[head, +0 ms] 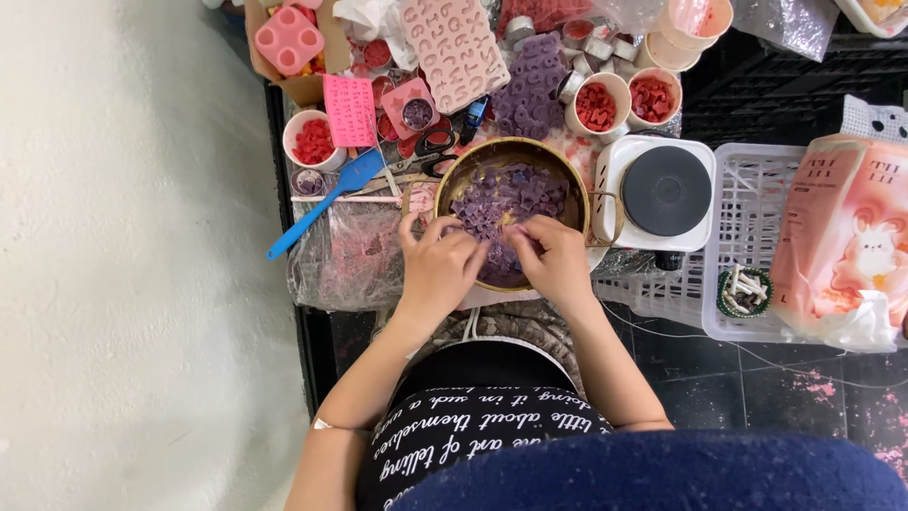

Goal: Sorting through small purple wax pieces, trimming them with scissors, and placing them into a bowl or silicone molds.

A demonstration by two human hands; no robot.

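A round metal bowl (473, 163) sits in front of me, filled with small purple shaped pieces (511, 199). My left hand (437, 270) and my right hand (555, 260) rest over the bowl's near rim, fingertips meeting above the purple pieces. The fingers of both hands are curled together around something small between them; what it is stays hidden behind the fingers.
A white single-burner hotplate (662, 194) stands right of the bowl, with a white plastic basket (757, 180) and pink packets (851, 237) beyond. A blue spatula (326, 201), scissors (433, 144), pink and purple moulds (452, 47), and cups of red pieces (596, 106) crowd the far side.
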